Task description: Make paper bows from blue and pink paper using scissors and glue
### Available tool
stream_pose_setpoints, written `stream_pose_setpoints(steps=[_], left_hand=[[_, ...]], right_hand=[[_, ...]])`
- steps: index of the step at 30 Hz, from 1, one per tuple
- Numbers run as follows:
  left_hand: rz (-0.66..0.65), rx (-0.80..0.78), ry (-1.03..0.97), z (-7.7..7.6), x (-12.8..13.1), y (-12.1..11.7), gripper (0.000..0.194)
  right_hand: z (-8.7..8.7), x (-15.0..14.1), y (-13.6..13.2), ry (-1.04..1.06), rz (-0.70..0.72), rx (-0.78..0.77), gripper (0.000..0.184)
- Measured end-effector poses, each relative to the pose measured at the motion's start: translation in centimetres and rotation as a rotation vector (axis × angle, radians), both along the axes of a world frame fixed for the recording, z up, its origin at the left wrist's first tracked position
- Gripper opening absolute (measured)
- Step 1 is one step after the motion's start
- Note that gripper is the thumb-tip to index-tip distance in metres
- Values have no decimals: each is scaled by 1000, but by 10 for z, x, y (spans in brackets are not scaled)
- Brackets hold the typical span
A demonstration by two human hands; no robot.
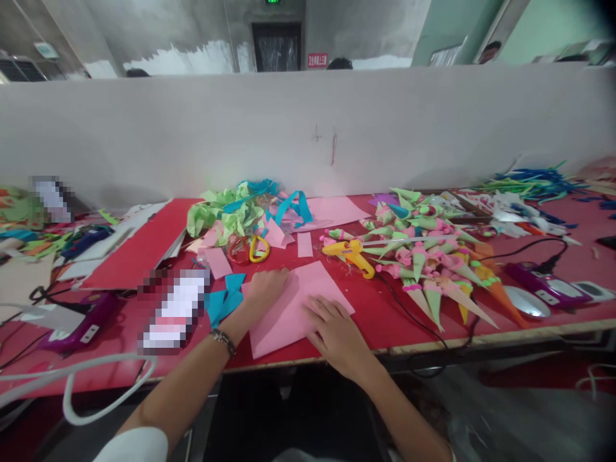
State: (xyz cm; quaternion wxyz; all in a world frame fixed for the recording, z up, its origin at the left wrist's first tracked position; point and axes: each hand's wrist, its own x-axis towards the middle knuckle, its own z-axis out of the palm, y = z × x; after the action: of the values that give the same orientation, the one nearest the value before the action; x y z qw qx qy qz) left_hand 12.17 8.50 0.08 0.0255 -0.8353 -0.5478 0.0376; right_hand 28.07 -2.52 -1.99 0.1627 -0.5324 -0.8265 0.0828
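A folded-looking sheet of pink paper (293,311) lies at the front edge of the red table. My left hand (267,289) rests on its upper left part with the fingers curled down against the paper; the fingertips are partly hidden. Flat on the paper's right side lies my right hand (334,330), fingers stretched out and slightly apart. Blue paper pieces (226,300) sit just left of my left wrist. Beyond my hands are scissors (258,249) with red and yellow handles, a small pink strip (305,244) and a yellow glue gun (350,253).
Many paper cones (423,256) are heaped at the right, beside a purple power strip (546,285). Green, blue and pink scraps (235,208) pile up against the white partition (289,128). A phone (178,311), red board (144,247) and white cable (72,385) lie left.
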Motion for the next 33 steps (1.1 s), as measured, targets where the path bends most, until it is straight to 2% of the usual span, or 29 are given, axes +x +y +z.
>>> stream_pose_setpoints(steps=[9,14,18,21,24,29,33], left_hand=[[-33,32,-16,-4,0,5,26],[-72,65,-36,-4,-5,1,41],[-98,95,-46,-4,-3,7,27],[-141,177,-61,-4,-1,9,28],[-240,201,-65,-5,-1,4,34],[-562,31,-169,-7,-10,-21,34],[-607,-26,-232,-6,-22,-43,32]], right_hand=[[8,13,-19,-100,55,-128,50],[13,16,-28,-84,46,-192,51],[11,16,-29,-82,31,-220,51],[10,15,-29,-79,29,-223,51],[11,14,-29,-78,18,-235,51],[13,12,-28,-73,13,-245,47],[13,12,-27,-80,14,-242,47]])
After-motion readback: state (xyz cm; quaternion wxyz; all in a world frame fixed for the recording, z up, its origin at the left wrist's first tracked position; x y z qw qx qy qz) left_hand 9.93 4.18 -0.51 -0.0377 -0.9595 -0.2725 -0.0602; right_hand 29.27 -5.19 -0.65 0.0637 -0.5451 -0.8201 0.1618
